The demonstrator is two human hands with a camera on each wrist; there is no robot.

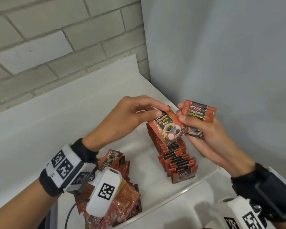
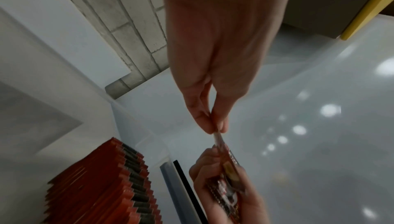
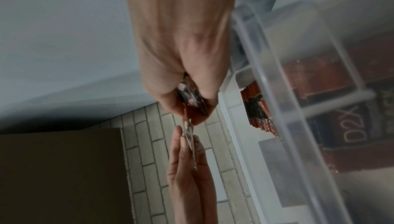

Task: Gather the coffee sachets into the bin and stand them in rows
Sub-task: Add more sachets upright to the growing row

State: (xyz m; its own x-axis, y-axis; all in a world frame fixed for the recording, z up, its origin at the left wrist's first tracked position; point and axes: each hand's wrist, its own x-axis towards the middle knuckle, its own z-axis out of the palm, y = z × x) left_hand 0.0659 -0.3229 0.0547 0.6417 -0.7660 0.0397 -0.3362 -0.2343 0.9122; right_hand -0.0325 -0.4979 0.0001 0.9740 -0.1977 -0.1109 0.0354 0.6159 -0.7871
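Loose sachets (image 1: 122,200): heaped, bin's (image 1: 180,195) near left.
Row (image 1: 173,152): upright, right.
Left hand (image 1: 130,116): pinching tilted sachet (image 1: 167,128).
Right hand (image 1: 210,134): clasping several sachets (image 1: 199,113).

The sachet (image 1: 168,128) above the bin (image 1: 211,174) is rust red with a black panel, yellow "BLACK" lettering and a printed white cup among dark beans. The second sachet (image 1: 198,113), just right of it, bears the same red and black with white "D2X". Inside the bin, the row of sachets (image 1: 175,156) shows red edges banded in black. The loose pile (image 1: 122,204) at the bin's near left looks red with gold print, though blurred. The bin is translucent, frosted white. The wall (image 1: 48,38) behind the bin is pale grey brick.
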